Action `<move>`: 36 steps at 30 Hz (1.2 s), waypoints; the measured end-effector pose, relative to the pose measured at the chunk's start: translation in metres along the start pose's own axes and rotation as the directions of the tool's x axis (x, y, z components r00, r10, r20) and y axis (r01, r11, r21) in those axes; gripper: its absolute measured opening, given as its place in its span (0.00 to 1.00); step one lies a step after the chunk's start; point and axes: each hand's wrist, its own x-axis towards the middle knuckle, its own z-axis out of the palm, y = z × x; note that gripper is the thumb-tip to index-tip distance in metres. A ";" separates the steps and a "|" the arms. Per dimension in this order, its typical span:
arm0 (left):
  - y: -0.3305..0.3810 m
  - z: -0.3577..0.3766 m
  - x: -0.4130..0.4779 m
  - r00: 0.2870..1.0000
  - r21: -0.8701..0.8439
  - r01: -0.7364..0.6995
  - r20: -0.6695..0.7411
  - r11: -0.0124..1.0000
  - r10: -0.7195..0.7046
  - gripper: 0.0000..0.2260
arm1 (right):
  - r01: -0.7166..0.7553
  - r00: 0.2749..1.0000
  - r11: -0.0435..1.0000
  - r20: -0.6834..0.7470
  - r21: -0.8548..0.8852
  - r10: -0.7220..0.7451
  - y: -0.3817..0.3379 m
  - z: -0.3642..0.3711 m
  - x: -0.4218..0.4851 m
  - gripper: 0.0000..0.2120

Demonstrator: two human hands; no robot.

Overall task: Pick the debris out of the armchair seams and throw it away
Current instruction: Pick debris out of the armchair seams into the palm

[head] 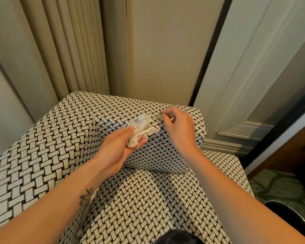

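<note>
An armchair (pixel 42 141) in black-and-white woven fabric fills the lower view. My left hand (pixel 118 147) grips a crumpled wad of white tissue and clear wrapper (pixel 141 128) in front of the backrest. Just to its right, my right hand (pixel 180 127) pinches a small silvery scrap (pixel 160 115) between thumb and fingertips, near the top right corner of the backrest. The seam between seat and backrest (pixel 157 170) lies below both hands and shows no loose bits.
A round black bin (pixel 292 215) sits on the floor at the lower right, beside the chair's right arm. Beige curtains (pixel 63 50) hang behind the chair on the left, with a white panelled door (pixel 253 76) on the right. A dark object (pixel 180 237) shows at the bottom edge.
</note>
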 end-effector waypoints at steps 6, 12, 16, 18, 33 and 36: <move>0.000 -0.001 -0.001 0.999 0.013 0.041 0.005 0.999 -0.041 0.10 | 0.129 0.991 0.968 -0.001 -0.216 -0.132 0.002 0.006 0.010 0.09; -0.001 -0.001 -0.002 0.998 0.044 0.057 0.005 0.997 -0.057 0.10 | 0.236 0.972 0.900 0.098 -0.365 -0.215 0.004 0.010 0.006 0.12; -0.002 -0.003 -0.003 0.998 0.069 0.061 0.006 0.996 -0.062 0.11 | 0.237 0.971 0.889 0.126 -0.391 -0.203 0.004 0.009 0.002 0.15; -0.003 -0.003 -0.003 0.998 0.081 0.059 0.004 0.995 -0.060 0.11 | 0.239 0.970 0.885 0.138 -0.400 -0.199 0.005 0.010 -0.001 0.15; -0.008 -0.002 -0.005 0.995 0.077 0.092 0.020 0.993 -0.094 0.11 | 0.124 0.990 0.938 0.098 -0.325 -0.097 0.024 -0.001 0.001 0.18; -0.008 -0.002 -0.005 0.995 0.064 0.098 0.012 0.993 -0.099 0.10 | 0.144 0.989 0.940 0.084 -0.308 -0.123 0.026 -0.002 -0.001 0.16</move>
